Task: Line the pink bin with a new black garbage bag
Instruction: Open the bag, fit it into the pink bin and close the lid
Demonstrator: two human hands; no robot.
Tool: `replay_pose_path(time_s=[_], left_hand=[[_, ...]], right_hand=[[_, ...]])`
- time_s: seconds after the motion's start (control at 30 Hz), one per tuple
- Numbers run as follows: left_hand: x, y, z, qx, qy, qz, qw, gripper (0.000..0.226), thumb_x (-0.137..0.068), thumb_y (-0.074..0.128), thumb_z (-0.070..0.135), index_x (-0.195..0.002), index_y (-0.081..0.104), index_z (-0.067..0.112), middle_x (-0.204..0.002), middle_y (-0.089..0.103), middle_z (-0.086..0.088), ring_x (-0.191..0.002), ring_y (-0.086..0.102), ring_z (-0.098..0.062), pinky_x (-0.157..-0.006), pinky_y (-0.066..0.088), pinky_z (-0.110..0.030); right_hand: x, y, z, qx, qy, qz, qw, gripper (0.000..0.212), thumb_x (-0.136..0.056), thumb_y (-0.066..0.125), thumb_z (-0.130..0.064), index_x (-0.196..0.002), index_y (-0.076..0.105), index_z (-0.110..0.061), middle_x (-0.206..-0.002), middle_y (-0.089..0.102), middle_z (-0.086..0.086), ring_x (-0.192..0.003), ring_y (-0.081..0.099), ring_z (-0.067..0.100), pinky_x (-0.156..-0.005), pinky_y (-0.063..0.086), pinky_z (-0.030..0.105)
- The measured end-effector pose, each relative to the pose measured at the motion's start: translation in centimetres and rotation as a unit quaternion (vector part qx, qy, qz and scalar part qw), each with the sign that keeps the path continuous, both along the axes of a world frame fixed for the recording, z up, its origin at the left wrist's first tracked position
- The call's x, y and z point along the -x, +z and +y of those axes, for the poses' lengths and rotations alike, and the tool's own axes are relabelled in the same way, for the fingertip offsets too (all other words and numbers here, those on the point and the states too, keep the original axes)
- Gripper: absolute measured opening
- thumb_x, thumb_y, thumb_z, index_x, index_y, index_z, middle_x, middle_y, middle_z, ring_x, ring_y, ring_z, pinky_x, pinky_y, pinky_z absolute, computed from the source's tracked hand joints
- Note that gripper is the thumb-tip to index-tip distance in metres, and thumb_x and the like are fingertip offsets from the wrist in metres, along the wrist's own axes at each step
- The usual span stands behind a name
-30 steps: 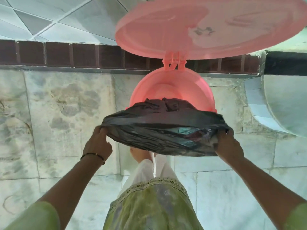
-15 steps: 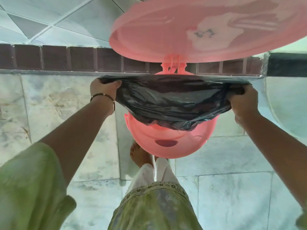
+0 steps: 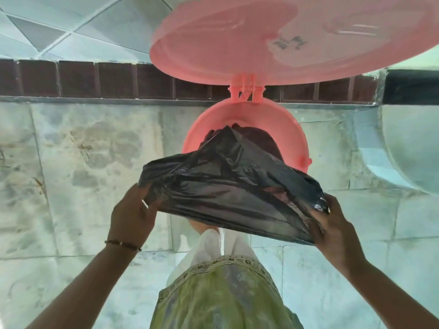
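A mottled grey-green stone tile floor (image 3: pixel 78 148) meets a band of dark reddish-brown rectangular tiles (image 3: pixel 78 79), with pale diagonal wall tiles (image 3: pixel 95 22) above it.

pink bin (image 3: pixel 244 122) with pink hinged lid (image 3: pixel 273 36), glossy black garbage bag (image 3: pixel 228 188), mottled grey-green stone floor tiles (image 3: pixel 83 150), dark brown brick band (image 3: pixel 95 78), green patterned tunic (image 3: pixel 221 300) with embroidered hem, white trousers (image 3: pixel 209 245).
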State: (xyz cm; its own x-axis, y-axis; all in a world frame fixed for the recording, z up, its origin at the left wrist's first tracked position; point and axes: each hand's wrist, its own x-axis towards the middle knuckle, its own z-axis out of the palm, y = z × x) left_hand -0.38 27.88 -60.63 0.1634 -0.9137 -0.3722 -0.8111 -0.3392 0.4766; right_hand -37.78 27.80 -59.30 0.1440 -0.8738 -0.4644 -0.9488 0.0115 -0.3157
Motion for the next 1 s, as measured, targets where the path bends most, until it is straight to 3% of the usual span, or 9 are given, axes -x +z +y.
replay_pose_path(time_s=[0.17, 0.33, 0.47, 0.57, 0.63, 0.7, 0.83, 0.93, 1.0], left_hand=[[1.0, -0.4, 2.5, -0.051, 0.085, 0.018, 0.995, 0.032, -0.077, 0.056, -0.001, -0.096, 0.072, 0.018, -0.068, 0.065, -0.011, -0.047, 0.044, -0.017, -0.06, 0.053, -0.036], [1.9, -1.4, 2.3, -0.137, 0.266, 0.034, 0.954, 0.021, -0.075, 0.072, 0.027, -0.091, 0.068, 0.015, -0.073, 0.064, -0.004, -0.065, 0.058, -0.016, -0.073, 0.043, -0.029], [1.6, -3.0, 2.8, -0.138, 0.253, -0.017, 0.957, 0.021, -0.075, 0.067, 0.01, -0.094, 0.059, 0.004, -0.086, 0.064, -0.014, -0.074, 0.052, -0.025, -0.07, 0.038, -0.031], [1.5, -4.8, 3.1, -0.18, 0.22, -0.019, 0.959, 0.025, -0.076, 0.063, 0.005, -0.099, 0.052, 0.002, -0.092, 0.062, -0.018, -0.083, 0.057, -0.036, -0.068, 0.037, -0.034], [1.5, -5.8, 2.6, -0.2, 0.208, -0.02, 0.957, 0.022, -0.076, 0.06, 0.003, -0.097, 0.052, 0.002, -0.097, 0.062, -0.02, -0.087, 0.057, -0.038, -0.069, 0.037, -0.034], [1.5, -6.9, 1.0, -0.18, 0.198, -0.011, 0.963, 0.022, -0.076, 0.056, 0.003, -0.098, 0.054, 0.002, -0.102, 0.061, -0.023, -0.093, 0.058, -0.04, -0.073, 0.043, -0.039], [1.2, -8.0, -4.5, -0.146, 0.246, 0.029, 0.958, 0.023, -0.078, 0.053, 0.015, -0.094, 0.06, 0.0, -0.098, 0.061, -0.024, -0.093, 0.058, -0.037, -0.083, 0.047, -0.04], [1.8, -7.1, -8.4, -0.111, 0.285, 0.123, 0.944, 0.012, -0.081, 0.054, 0.011, -0.074, 0.059, 0.003, -0.079, 0.057, -0.014, -0.077, 0.051, -0.021, -0.063, 0.041, -0.025], [2.5, -6.0, -10.4, -0.085, 0.273, 0.175, 0.942, 0.013, -0.086, 0.055, 0.01, -0.085, 0.066, 0.003, -0.082, 0.055, -0.008, -0.078, 0.049, -0.018, -0.055, 0.04, -0.015]], right_hand=[[-0.2, -0.8, 2.2, -0.024, -0.003, 0.002, 1.0, 0.05, -0.067, 0.07, 0.009, -0.101, 0.065, -0.028, -0.11, 0.051, 0.013, -0.06, 0.066, 0.039, -0.048, 0.057, 0.041], [0.3, -1.5, 3.1, -0.091, -0.019, 0.041, 0.995, 0.029, -0.071, 0.071, 0.001, -0.092, 0.07, -0.02, -0.093, 0.068, 0.016, -0.061, 0.066, 0.036, -0.049, 0.054, 0.034], [0.6, -2.3, 3.7, -0.134, 0.047, 0.063, 0.988, 0.011, -0.073, 0.073, -0.01, -0.083, 0.069, -0.014, -0.068, 0.066, 0.014, -0.048, 0.064, 0.032, -0.041, 0.046, 0.029], [1.0, -4.6, 2.9, -0.18, -0.131, 0.049, 0.974, 0.017, -0.084, 0.062, -0.014, -0.082, 0.063, 0.002, -0.068, 0.062, 0.018, -0.062, 0.063, 0.035, -0.054, 0.04, 0.029], [0.9, -5.9, 1.4, -0.234, -0.395, -0.056, 0.887, 0.016, -0.086, 0.059, -0.014, -0.096, 0.06, -0.002, -0.075, 0.062, 0.014, -0.064, 0.057, 0.03, -0.056, 0.039, 0.029], [0.3, -6.8, -1.0, -0.247, -0.529, -0.133, 0.801, 0.019, -0.09, 0.05, -0.019, -0.109, 0.054, -0.02, -0.092, 0.061, 0.008, -0.072, 0.055, 0.026, -0.058, 0.041, 0.028], [-0.5, -7.4, -6.8, -0.182, -0.568, -0.219, 0.772, 0.022, -0.092, 0.041, -0.023, -0.105, 0.055, -0.033, -0.099, 0.06, 0.0, -0.088, 0.052, 0.024, -0.066, 0.042, 0.031], [-0.6, -7.1, -10.0, -0.148, -0.552, -0.249, 0.781, 0.021, -0.089, 0.045, -0.021, -0.096, 0.06, -0.033, -0.089, 0.058, -0.003, -0.086, 0.05, 0.021, -0.064, 0.041, 0.029], [-0.5, -7.0, -11.2, -0.14, -0.511, -0.265, 0.806, 0.021, -0.093, 0.048, -0.029, -0.109, 0.061, -0.025, -0.098, 0.059, 0.0, -0.084, 0.054, 0.017, -0.061, 0.042, 0.028]])
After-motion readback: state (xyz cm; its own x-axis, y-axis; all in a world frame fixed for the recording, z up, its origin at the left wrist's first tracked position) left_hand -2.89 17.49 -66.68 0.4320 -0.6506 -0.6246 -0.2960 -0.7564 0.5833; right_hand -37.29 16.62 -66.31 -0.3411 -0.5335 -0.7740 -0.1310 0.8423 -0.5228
